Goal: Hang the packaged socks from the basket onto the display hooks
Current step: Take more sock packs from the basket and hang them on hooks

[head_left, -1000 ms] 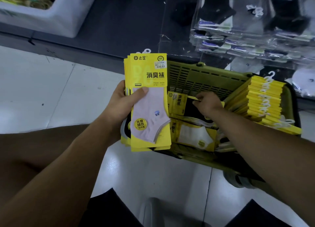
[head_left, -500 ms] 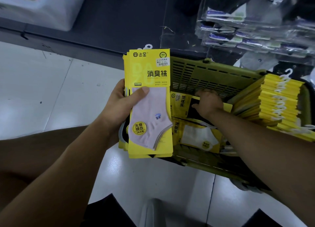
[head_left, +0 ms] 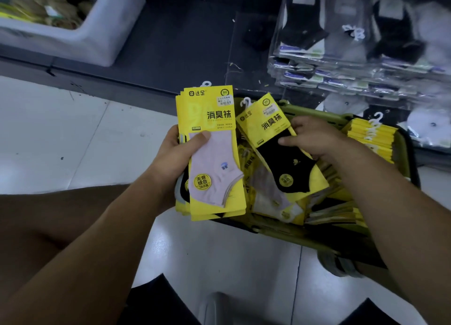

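The pink sock pack (head_left: 210, 154) reads "达足" and "SGS" along its top, "消臭袜" below, and "无骨缝合 7A" on its round sticker (head_left: 202, 181). Just right of it, the black sock pack (head_left: 280, 151) also shows "消臭袜". Its price label is too blurred to read.

Bare forearms (head_left: 102, 239), bare thigh (head_left: 48, 217), black shorts (head_left: 156, 302)

I count two hands, the left hand (head_left: 175, 154) and the right hand (head_left: 314, 139), one green basket (head_left: 406, 154) and one white bin (head_left: 97, 32). The right holds a single black-sock pack (head_left: 285, 154); the left holds one stack (head_left: 214, 159) of at least four packs, edges too close to number. The row of yellow packs (head_left: 371, 137) in the basket I cannot count.
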